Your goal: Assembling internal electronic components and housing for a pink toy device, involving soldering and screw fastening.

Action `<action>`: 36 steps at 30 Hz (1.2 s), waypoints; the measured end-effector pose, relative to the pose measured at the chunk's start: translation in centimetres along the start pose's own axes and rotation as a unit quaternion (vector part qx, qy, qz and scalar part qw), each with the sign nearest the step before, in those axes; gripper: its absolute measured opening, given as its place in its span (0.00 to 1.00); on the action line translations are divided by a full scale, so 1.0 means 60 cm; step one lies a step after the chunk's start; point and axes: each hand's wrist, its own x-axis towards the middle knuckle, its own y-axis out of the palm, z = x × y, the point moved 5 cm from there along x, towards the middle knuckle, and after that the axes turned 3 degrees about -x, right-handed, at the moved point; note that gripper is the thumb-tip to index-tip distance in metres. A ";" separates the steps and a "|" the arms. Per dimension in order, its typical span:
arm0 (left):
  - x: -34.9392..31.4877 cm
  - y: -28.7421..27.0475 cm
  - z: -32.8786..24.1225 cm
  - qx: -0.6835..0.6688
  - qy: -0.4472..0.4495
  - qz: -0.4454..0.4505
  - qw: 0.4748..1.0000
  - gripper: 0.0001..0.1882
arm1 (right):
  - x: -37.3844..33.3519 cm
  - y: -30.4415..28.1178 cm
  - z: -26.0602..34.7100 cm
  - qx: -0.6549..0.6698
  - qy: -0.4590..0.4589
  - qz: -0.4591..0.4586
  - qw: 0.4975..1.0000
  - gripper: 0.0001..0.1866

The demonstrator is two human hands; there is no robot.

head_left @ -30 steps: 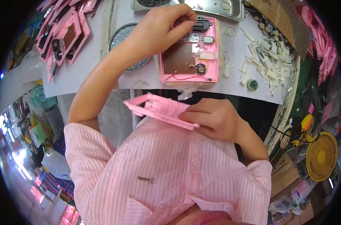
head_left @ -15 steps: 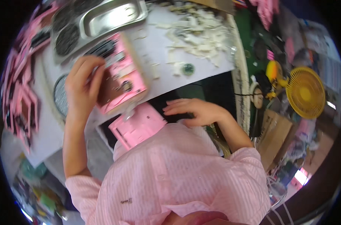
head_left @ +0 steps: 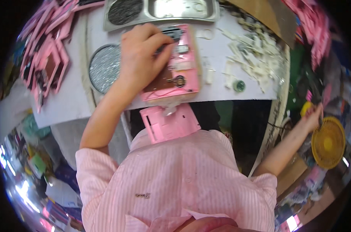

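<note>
My left hand point(head_left: 144, 58) rests over a pink plastic housing point(head_left: 189, 73) with electronic parts on it. Its thumb and fingers are curled together at a dark part point(head_left: 173, 33) in the upper section; what they pinch is hidden. Inside the housing lie a brown board point(head_left: 159, 82), a round metal-rimmed part point(head_left: 179, 81) and a thin red wire. A pink cover point(head_left: 171, 123) hangs at the table's front edge against my shirt. Far out to the right, my right hand point(head_left: 311, 118) is beside a yellow fan; its fingers are too small and blurred to read.
A round tray of small metal pieces point(head_left: 104, 69) sits left of the housing. Behind is a steel compartment tray point(head_left: 160, 24). White plastic pieces point(head_left: 256, 58) pile at right, near a small green round item point(head_left: 239, 85). Pink frames point(head_left: 53, 58) stack at left; the yellow fan point(head_left: 328, 143) stands right.
My right hand has swung from near my lap out to the far right. My left hand stays on the housing. The view has turned, shifting the table scene rightward.
</note>
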 end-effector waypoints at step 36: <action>-0.009 0.029 -0.010 0.033 -0.009 -0.021 0.999 0.08 | -0.541 0.359 0.141 0.035 -0.163 0.525 0.835 0.13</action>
